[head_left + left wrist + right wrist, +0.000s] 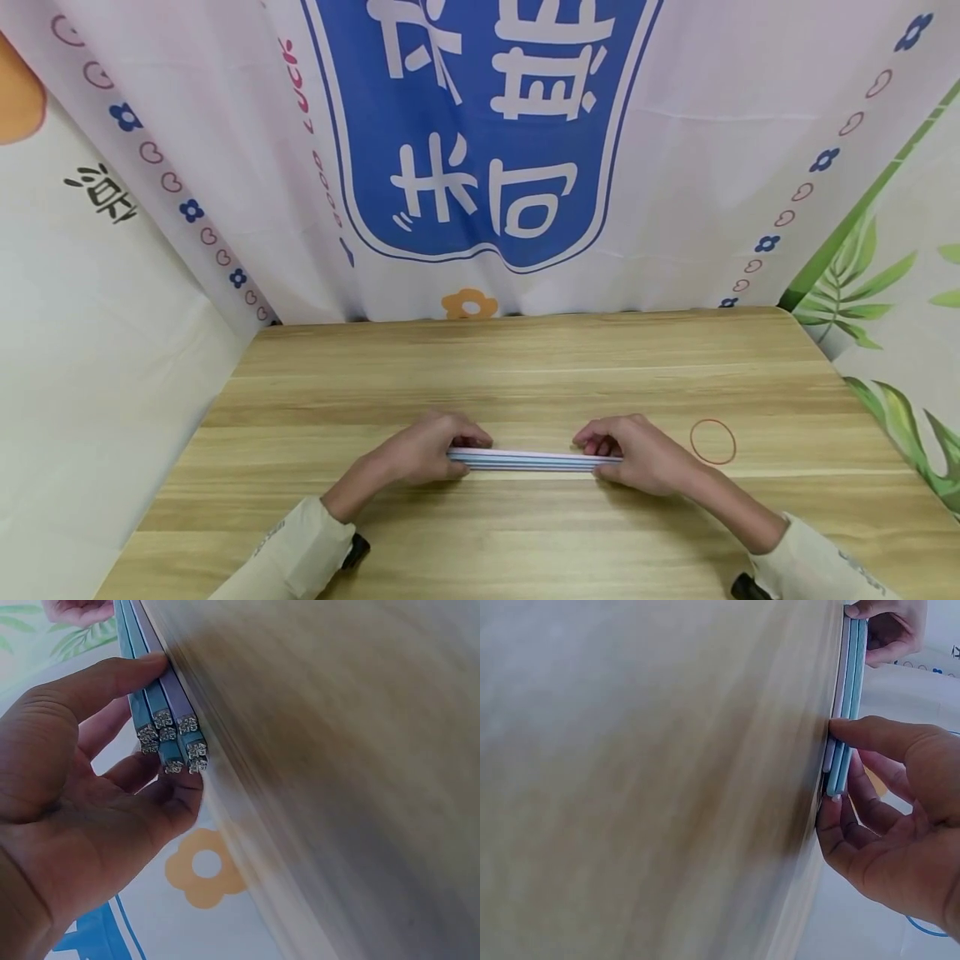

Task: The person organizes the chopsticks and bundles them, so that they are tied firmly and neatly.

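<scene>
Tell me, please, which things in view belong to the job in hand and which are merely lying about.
Apparently in the job:
blue and purple sticks
left hand and right hand, gripping near the ends

Just lying about or background:
red ring, untouched on the wooden table; might be wanted later
printed cloth behind the table

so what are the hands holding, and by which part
A bundle of blue-green and purple sticks: the left hand grips it near its silver-patterned end, the right hand near the opposite end.
</scene>
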The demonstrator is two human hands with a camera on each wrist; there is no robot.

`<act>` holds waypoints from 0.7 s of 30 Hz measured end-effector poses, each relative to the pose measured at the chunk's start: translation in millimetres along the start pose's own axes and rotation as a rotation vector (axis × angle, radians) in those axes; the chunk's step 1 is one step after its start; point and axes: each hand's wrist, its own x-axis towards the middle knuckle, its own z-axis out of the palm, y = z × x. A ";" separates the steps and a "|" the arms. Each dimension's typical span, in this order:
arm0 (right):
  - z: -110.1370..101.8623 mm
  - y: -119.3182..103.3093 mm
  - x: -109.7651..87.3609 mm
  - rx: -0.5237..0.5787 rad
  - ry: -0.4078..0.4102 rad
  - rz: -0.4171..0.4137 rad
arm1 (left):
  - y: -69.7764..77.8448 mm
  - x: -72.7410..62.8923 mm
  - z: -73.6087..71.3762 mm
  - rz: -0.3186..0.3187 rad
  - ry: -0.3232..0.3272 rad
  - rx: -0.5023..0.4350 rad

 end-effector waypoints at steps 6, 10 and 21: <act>-0.3 -1.4 -1.1 0.015 0.005 -0.019 | 2.5 1.0 0.5 -0.031 0.009 0.008; 0.5 -0.9 -1.5 0.024 0.004 -0.032 | 3.0 0.4 1.3 -0.031 0.008 0.018; 3.6 -1.6 -2.6 -0.016 0.032 -0.018 | 4.1 0.0 1.5 -0.026 -0.002 0.014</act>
